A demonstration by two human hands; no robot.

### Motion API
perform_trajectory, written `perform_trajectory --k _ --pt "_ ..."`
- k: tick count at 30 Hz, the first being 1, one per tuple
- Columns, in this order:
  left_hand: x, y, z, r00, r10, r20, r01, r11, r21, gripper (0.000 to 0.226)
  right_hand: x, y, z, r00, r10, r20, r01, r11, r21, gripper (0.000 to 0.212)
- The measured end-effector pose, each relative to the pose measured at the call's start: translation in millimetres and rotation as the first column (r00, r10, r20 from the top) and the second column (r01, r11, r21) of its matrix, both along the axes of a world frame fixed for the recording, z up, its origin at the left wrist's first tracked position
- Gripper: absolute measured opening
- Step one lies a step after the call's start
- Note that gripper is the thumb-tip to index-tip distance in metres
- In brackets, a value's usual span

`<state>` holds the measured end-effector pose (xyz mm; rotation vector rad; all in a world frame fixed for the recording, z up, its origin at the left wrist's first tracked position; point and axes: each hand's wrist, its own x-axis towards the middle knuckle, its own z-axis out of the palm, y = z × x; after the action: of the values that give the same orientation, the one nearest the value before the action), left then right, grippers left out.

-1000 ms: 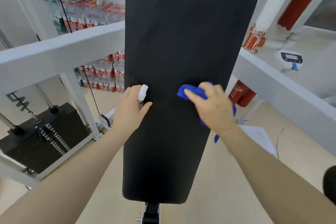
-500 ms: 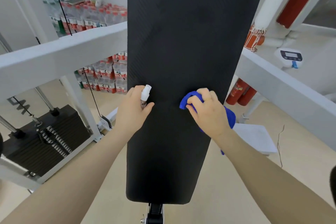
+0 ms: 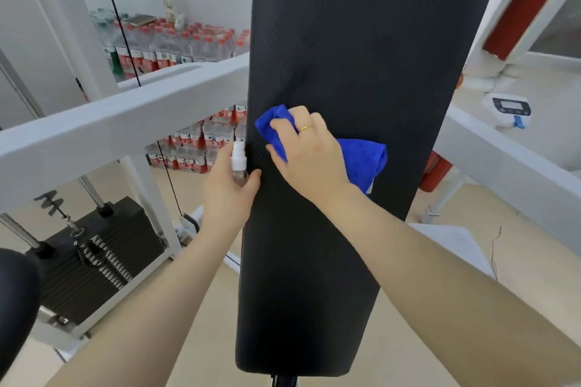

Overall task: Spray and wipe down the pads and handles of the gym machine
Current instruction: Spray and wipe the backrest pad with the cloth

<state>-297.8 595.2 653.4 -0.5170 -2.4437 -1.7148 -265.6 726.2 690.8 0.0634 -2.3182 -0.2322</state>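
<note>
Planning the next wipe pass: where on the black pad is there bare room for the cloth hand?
Bare pad above the blue cloth, and below the right hand down to the rounded end. Crowded at mid-height: left hand with spray bottle sits on the left edge.

We see the pad (image 3: 361, 72) as black, matt vinyl-like covering with a fine diagonal ribbed texture. Cloth (image 3: 364, 160) is blue, soft and fuzzy, looks like microfibre. Spray bottle (image 3: 239, 166): clear glossy plastic body, white plastic nozzle. Frame beam (image 3: 110, 132) is painted metal, smooth, satin white. Weight stack (image 3: 94, 261) is dark matt metal plates on shiny steel guide rods. Cable (image 3: 119, 19) is thin, black, smooth. Ring (image 3: 305, 128) is polished gold-coloured metal. Floor (image 3: 440, 339) is smooth, beige, low sheen.
</note>
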Motion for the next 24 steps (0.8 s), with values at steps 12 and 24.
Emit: perform_trajectory --k 12,24 --pt "-13.9 -11.5 -19.8 0.969 -0.156 0.192 0.101 0.958 0.269 0.035 -45.7 -18.9 40.4 0.944 -0.197 -0.265 0.171 0.978 -0.116 0.017" --pt "1.8 -23.7 -55.9 0.963 -0.110 0.246 0.067 0.982 0.176 0.024 4.1 13.6 1.8 0.989 -0.015 -0.150 0.018 1.000 0.019 0.012"
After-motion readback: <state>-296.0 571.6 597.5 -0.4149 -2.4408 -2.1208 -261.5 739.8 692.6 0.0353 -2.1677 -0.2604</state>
